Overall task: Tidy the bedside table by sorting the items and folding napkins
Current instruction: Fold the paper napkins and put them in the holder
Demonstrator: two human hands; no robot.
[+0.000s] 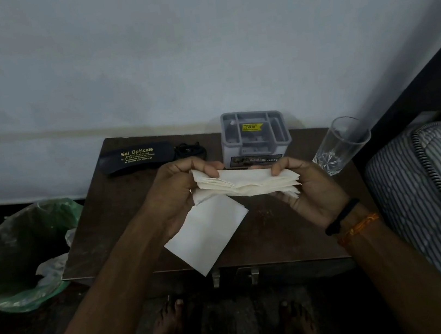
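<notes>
dark wooden bedside table (122, 210), layered napkins (244, 183) pinched.

White napkins (245, 184), black case (133, 158) (yellow lettering), grey organiser (254, 136), striped mattress (438, 177).

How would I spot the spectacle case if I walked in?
Find the dark wooden bedside table against the pale wall. The spectacle case lies at its back left corner, left of the grey organiser box. It is the only long black thing with gold lettering.
</notes>
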